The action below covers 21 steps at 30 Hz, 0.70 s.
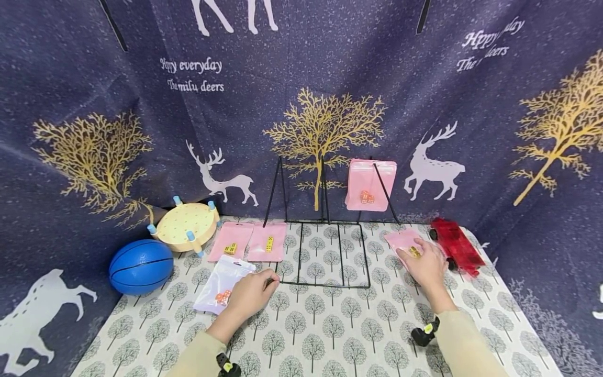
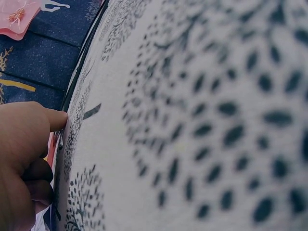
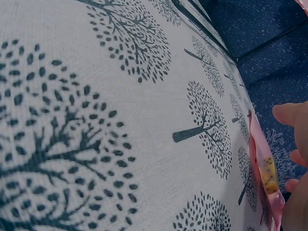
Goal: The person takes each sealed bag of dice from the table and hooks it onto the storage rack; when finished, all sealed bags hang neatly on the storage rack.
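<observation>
My left hand (image 1: 252, 292), fingers loosely curled and no object visible in them, is at the front left corner of a black wire rack (image 1: 325, 286). Whether it touches the wire cannot be told. Beside that hand lies a whitish zip bag (image 1: 214, 283) with orange dice. My right hand (image 1: 427, 264) is over a pink zip bag (image 1: 398, 240) with yellow dice; its fingers are spread and partly bent. In the right wrist view this pink bag (image 3: 260, 144) stands edge-on near the fingers. More pink bags with orange dice (image 1: 371, 180) hang on the rack's right side.
Two pink bags with yellow dice (image 1: 232, 235) lie left of the rack. A blue ball (image 1: 141, 267) and a round cream board with blue-tipped legs (image 1: 187, 226) stand at the far left. A red toy car (image 1: 456, 246) is beyond my right hand. A dark cloth (image 1: 301, 68) hangs behind.
</observation>
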Motion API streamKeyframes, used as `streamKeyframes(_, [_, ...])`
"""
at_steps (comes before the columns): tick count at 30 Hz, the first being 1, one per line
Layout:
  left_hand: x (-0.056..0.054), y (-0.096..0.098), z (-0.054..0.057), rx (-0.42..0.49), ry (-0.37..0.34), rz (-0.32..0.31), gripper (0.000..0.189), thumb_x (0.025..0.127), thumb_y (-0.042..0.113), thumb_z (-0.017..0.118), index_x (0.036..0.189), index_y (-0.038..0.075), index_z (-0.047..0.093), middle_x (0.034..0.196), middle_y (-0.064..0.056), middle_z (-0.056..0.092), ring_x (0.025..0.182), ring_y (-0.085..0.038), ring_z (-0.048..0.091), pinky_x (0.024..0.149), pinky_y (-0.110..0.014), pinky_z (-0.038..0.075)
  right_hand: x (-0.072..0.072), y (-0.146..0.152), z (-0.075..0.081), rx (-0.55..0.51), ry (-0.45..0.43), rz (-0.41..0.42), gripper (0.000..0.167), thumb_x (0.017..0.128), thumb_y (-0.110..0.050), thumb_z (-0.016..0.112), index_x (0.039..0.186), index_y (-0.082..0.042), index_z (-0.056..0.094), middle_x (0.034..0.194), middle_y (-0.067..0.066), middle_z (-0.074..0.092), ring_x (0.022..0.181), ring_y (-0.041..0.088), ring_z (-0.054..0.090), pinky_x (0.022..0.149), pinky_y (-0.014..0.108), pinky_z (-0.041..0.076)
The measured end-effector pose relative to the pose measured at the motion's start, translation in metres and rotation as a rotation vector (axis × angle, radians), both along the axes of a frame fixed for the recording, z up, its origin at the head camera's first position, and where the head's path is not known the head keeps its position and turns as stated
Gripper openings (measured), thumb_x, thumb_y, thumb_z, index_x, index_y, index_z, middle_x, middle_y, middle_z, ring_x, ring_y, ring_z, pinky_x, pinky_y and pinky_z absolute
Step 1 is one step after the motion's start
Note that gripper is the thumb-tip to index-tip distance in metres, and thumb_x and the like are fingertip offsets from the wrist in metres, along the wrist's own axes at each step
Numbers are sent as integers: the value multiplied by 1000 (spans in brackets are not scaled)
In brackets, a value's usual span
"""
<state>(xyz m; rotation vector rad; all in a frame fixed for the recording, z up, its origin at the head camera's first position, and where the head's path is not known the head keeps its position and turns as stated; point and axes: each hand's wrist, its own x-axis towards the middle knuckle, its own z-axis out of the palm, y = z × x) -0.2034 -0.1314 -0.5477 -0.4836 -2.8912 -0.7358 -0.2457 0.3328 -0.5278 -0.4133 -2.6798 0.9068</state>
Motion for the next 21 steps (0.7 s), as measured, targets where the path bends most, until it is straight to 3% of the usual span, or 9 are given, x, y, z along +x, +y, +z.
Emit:
streamKeyframes(5, [0,0,1,6,-4,2,4,100,31,71,104,29,72,54,15,39,47,-6,36,43,-29,34,0,1,0,-3,-29,1,75,91,-42,75,149,-2,49,156,34,35,145,54,26,114,70,17])
streamKeyframes(11, [0,1,1,7,-4,2,4,100,30,71,104,29,72,53,15,39,46,-6,36,43,-29,33,2,2,-2,-23,-65,13,77,91,-37,78,150,1,46,158,36,30,148,53,22,118,67,15])
streamKeyframes(21, [0,1,1,12,-2,4,4,100,31,71,104,29,72,53,15,39,46,-6,36,43,-29,34,3,3,-4,-40,-35,7,79,86,-25,83,148,6,46,148,36,44,143,53,30,119,62,19])
